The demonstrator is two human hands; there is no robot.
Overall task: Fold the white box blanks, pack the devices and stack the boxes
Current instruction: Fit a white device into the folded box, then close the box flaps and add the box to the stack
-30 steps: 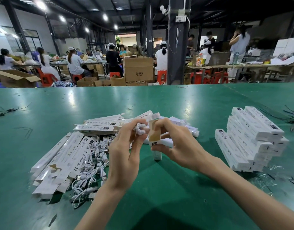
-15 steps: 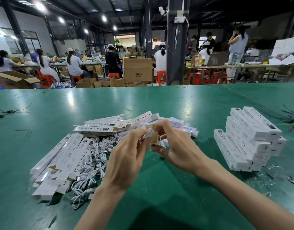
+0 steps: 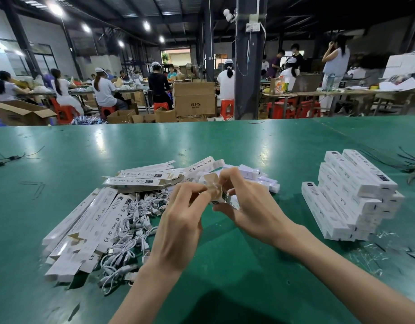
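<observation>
Green table point(image 3: 225, 146) lying in a busy workshop.
Left hand point(image 3: 180, 230) and right hand point(image 3: 255, 211) are together pinching one white box point(image 3: 221, 197); stacked boxes point(image 3: 356, 195) sitting at 3 o'clock.

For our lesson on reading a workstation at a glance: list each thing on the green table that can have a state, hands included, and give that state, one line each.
white box: held up in both hands, end flap open.
left hand: pinches the end flap.
right hand: grips the box body.
box blanks: flat, unfolded, piled.
white cables: loose, heaped, unpacked.
finished boxes: closed, stacked.
</observation>
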